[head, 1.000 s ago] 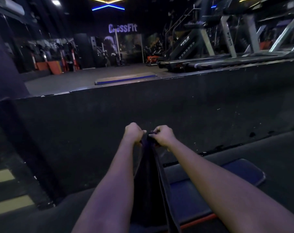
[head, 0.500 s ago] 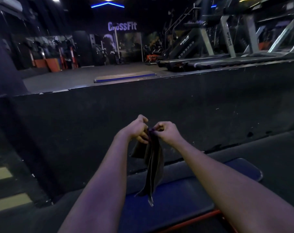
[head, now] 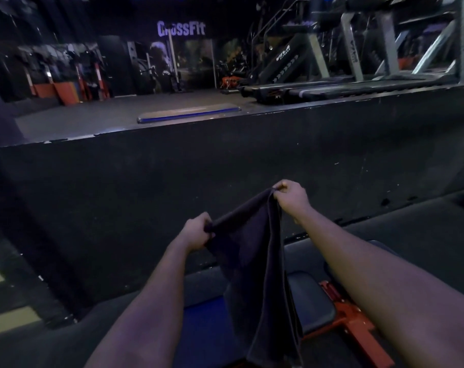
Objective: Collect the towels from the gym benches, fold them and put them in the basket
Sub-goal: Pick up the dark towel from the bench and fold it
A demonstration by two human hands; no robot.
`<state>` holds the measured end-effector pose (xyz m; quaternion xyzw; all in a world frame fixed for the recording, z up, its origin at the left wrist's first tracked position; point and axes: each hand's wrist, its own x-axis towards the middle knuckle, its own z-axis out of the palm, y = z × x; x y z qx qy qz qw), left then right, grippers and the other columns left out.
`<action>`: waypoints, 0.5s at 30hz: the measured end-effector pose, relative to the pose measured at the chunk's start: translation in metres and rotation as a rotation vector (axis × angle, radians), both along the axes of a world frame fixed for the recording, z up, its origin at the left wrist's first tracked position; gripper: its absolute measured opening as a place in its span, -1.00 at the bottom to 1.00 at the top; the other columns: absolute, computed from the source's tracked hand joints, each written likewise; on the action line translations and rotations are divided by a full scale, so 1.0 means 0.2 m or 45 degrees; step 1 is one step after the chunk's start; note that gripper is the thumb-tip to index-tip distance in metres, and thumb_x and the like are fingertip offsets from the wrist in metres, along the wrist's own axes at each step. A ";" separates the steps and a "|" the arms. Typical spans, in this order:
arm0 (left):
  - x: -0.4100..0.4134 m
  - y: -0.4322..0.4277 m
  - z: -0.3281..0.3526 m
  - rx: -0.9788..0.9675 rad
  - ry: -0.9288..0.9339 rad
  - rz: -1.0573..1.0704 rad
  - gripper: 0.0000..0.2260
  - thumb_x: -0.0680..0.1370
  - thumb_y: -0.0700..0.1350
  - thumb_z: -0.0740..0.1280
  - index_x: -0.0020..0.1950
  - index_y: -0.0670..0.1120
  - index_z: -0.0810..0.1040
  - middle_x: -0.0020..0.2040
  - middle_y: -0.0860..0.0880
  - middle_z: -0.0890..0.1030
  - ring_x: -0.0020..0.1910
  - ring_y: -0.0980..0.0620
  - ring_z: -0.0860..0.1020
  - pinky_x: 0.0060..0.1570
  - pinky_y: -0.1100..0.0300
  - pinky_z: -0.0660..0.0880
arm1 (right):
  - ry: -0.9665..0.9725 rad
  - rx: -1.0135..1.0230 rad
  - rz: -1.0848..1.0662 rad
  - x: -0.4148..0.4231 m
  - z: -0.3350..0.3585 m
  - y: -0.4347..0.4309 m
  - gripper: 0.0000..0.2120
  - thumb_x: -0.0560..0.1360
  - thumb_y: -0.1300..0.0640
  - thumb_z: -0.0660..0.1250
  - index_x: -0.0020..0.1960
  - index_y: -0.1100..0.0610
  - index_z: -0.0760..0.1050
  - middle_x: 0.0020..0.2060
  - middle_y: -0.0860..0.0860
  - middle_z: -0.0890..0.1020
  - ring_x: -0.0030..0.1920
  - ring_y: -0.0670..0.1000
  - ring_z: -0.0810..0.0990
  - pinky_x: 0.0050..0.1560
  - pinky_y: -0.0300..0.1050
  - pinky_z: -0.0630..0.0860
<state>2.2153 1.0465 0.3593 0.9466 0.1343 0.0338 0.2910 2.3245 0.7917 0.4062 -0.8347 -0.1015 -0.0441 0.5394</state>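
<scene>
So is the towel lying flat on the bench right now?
No, the towel hangs in the air above the bench, pinched by the left hand and right hand.

A dark raised platform wall (head: 225, 166) runs across the middle of the scene, and a flat blue-edged step board (head: 188, 114) lies on the floor just beyond its top edge. At the far right, treadmills (head: 358, 83) stand in a row, while a lit CrossFit sign (head: 181, 28) glows on the far wall. Orange and black racks (head: 66, 81) stand at the far left, and yellow floor stripes (head: 10, 320) show at the near left.
</scene>
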 end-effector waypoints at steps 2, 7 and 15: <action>0.04 0.03 0.03 0.050 -0.130 0.045 -0.83 0.47 -0.21 0.42 -0.13 -0.02 0.44 -0.14 -0.09 0.62 -0.24 0.03 0.55 -0.29 0.20 0.46 | 0.091 -0.149 -0.046 0.04 -0.10 -0.06 -0.91 0.46 0.18 0.37 -0.17 0.02 0.61 -0.21 -0.01 0.70 -0.13 0.02 0.67 -0.04 -0.05 0.63; 0.21 0.05 0.02 0.135 -0.324 0.155 -0.82 0.46 -0.17 0.41 -0.17 0.06 0.44 -0.25 -0.03 0.60 -0.27 -0.03 0.58 -0.23 0.00 0.59 | 0.161 -0.056 -0.093 0.13 -0.26 -0.09 -0.79 0.46 0.37 0.29 -0.20 0.10 0.57 -0.27 0.08 0.70 -0.35 -0.01 0.71 -0.13 0.04 0.68; 0.33 0.02 -0.27 0.024 -0.150 0.155 -0.86 0.47 -0.23 0.38 -0.12 0.01 0.52 -0.23 -0.01 0.62 -0.24 0.02 0.59 -0.24 0.13 0.57 | 0.318 -0.187 0.034 0.33 -0.61 -0.11 -0.76 0.41 0.33 0.30 -0.30 0.02 0.54 -0.28 0.03 0.66 -0.18 0.06 0.65 -0.13 -0.02 0.61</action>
